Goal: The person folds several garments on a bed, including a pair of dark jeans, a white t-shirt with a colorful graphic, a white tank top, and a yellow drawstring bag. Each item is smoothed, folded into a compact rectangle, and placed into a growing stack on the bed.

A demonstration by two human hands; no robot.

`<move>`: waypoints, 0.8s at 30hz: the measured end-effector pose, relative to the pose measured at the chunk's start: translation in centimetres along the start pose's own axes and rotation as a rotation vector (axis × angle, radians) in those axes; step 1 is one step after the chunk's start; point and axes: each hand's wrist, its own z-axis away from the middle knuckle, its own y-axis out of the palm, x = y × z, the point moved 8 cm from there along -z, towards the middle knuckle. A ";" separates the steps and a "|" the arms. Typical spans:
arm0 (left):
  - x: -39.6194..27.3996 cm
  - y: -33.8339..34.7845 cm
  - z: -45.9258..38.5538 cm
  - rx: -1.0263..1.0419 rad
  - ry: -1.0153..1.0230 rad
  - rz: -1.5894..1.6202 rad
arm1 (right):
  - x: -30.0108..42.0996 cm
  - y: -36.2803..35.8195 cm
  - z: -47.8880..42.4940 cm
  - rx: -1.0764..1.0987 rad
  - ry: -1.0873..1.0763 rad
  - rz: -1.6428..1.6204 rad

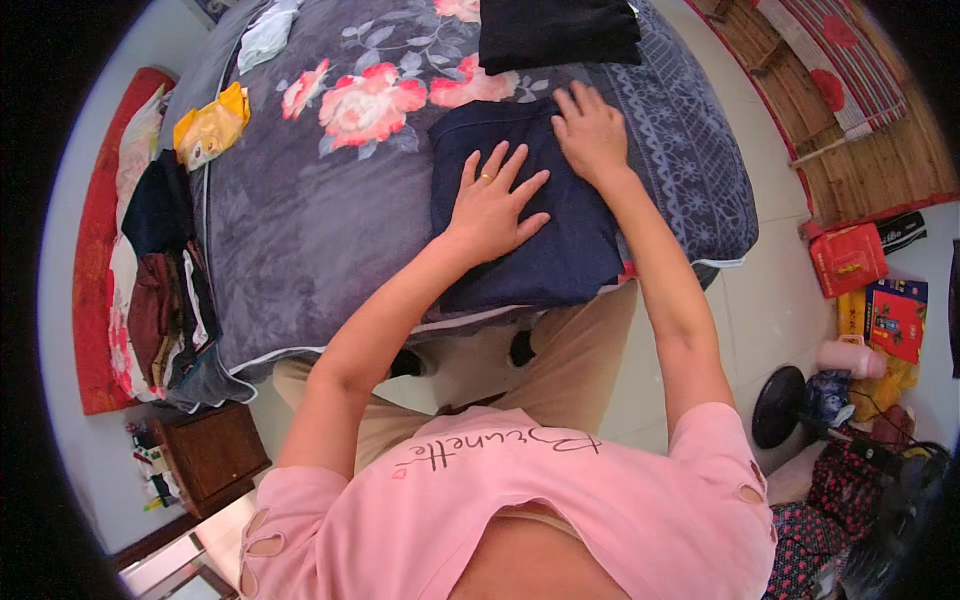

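Observation:
A folded dark navy garment [555,262] lies flat at the near edge of a bed, on a grey blanket [322,255] with pink flowers. My left hand [499,202], with a ring on one finger, rests palm down on the middle of the cloth, fingers spread. At the garment's far right edge is my right hand [591,131], palm down, its fingertips slightly blurred. Neither hand grasps the fabric. Just beyond them lies a folded black cloth [559,34].
A yellow garment [214,124] and a pale cloth [268,34] lie on the bed's left side. Dark clothes [157,206] are heaped beside the red headboard [101,300]. A wooden cabinet [214,457] stands lower left. Boxes, including a red one [847,259], line the right.

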 end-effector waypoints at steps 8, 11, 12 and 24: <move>8.6 1.8 -10.4 -0.218 -0.147 0.192 | 6.4 -11.7 10.2 0.101 0.125 -0.350; 9.1 6.0 -14.1 0.041 -0.171 0.427 | 3.4 -11.4 14.5 0.029 0.480 -0.317; 10.4 7.6 -14.3 0.070 -0.158 0.486 | 3.1 -11.9 14.5 0.026 0.551 -0.289; 8.2 4.7 -16.7 -0.120 -0.021 0.468 | 2.5 -11.5 16.5 -0.033 0.537 -0.154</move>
